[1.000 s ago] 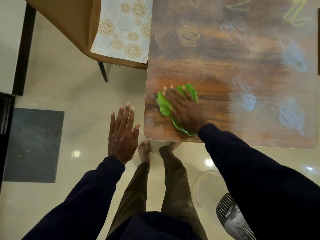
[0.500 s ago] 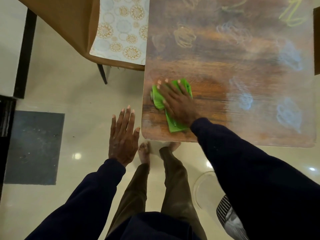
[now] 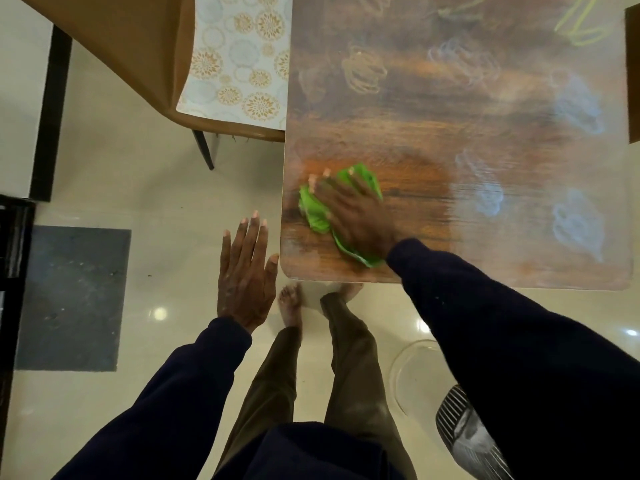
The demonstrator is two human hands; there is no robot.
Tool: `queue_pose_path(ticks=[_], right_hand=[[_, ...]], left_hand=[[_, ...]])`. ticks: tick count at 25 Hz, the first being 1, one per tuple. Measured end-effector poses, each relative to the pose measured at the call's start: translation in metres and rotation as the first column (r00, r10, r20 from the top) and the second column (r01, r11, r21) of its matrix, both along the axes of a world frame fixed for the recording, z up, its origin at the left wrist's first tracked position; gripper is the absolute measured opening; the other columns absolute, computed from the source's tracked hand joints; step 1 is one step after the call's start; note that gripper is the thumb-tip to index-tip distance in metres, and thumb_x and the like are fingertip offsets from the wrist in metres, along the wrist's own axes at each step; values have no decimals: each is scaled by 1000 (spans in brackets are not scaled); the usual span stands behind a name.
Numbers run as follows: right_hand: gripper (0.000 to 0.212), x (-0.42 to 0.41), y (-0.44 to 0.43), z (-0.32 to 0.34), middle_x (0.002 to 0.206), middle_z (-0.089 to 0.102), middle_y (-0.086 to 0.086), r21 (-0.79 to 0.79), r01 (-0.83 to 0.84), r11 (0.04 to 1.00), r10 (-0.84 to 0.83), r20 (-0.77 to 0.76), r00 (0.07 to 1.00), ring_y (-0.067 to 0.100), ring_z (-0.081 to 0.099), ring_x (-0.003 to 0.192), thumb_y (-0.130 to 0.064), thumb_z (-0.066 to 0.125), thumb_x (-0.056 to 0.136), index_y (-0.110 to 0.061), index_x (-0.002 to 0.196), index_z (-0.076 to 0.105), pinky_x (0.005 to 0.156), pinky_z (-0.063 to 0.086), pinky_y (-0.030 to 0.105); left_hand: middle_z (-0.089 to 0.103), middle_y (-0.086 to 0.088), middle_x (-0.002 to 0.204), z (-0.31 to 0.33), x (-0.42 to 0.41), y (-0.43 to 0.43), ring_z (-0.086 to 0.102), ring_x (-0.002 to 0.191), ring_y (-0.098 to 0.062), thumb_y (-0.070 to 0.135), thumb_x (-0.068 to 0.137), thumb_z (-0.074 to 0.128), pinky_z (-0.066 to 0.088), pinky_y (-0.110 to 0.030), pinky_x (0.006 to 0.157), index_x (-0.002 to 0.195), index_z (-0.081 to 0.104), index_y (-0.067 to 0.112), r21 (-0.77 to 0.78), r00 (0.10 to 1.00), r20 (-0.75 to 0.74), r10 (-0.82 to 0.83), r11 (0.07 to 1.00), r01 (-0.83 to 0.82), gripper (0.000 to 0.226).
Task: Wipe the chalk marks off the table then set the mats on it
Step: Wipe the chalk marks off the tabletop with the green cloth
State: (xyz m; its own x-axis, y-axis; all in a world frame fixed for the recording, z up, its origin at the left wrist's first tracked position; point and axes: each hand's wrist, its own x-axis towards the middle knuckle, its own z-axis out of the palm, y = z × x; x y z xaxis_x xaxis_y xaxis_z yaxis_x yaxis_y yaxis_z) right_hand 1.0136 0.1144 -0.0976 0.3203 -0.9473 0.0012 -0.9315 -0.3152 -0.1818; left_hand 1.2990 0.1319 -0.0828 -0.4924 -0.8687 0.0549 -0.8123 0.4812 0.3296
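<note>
A: Head camera, mid-wipe: right hand (image 3: 356, 216) pressed flat on green cloth (image 3: 313, 216), straight-fingered, curled round nothing, at the table (image 3: 415, 161) corner.
B: And the left hand (image 3: 246, 278)?
A: Straight-fingered too, empty, off the table edge just left of the cloth.
B: Progress?
A: Looks early. Bare wood only around the cloth; chalk marks (image 3: 488, 199) to clear right of and beyond the wiping hand. One patterned mat (image 3: 239, 57) on a chair (image 3: 138, 46) beyond and left, not yet set out.
</note>
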Motion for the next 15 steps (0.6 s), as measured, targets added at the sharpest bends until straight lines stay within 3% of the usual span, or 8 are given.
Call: queue_pose_path(ticks=[2,4,7,9,10,12,15], right_hand=[[57,24,-23,6,175,28,7,-42,318,947,-318,11,948,31,21,164,-31,35,113,-13,167,33,132,13,59],[59,62,-18,5,175,28,10,-24,366,930,-365,38,930,35,20,164,-30,36,111,-12,167,33,130,14,65],[65,76,31,-2,175,27,12,39,-16,999,17,-11,1000,36,20,163,-43,30,108,-16,167,27,132,4,63],[65,52,41,-4,175,21,8,44,-261,964,262,-6,965,31,16,163,-48,28,109,-18,167,23,132,-7,55],[63,37,34,-5,175,17,6,43,-307,951,307,-9,952,29,12,163,-47,27,111,-20,168,22,133,-10,52],[58,18,7,-3,176,15,5,41,-155,987,156,-8,988,26,8,164,-41,28,115,-20,169,24,133,-9,50],[58,34,-29,8,177,25,7,-25,329,944,-329,21,944,29,18,165,-34,32,114,-14,168,30,133,10,58]], left_hand=[[29,-20,172,-4,-2,1,25,161,-36,38,117,17,19,-59,131,162,34,1,-1,1000,-1,10,1000,-10,60],[31,-21,171,-5,-4,3,27,161,-36,38,117,17,19,-58,131,161,37,0,-6,1000,-22,18,1000,-18,61],[32,-22,170,-2,-6,-1,28,160,-37,35,117,21,16,-54,133,160,37,-1,-23,999,-36,13,1000,-14,58],[31,-22,171,1,-4,-5,26,161,-36,33,116,23,13,-53,133,160,36,-1,-21,999,-39,14,1000,-15,57],[30,-21,171,2,-2,-6,25,161,-35,33,116,25,13,-52,134,161,36,0,-18,999,-40,11,1000,-12,57],[30,-20,171,1,0,-10,25,161,-35,31,115,29,13,-53,134,161,38,-1,-29,1000,-31,2,1000,-3,56],[32,-21,171,-4,1,-12,27,160,-36,30,114,31,17,-57,132,160,39,-1,-37,999,-28,21,999,-22,56]])
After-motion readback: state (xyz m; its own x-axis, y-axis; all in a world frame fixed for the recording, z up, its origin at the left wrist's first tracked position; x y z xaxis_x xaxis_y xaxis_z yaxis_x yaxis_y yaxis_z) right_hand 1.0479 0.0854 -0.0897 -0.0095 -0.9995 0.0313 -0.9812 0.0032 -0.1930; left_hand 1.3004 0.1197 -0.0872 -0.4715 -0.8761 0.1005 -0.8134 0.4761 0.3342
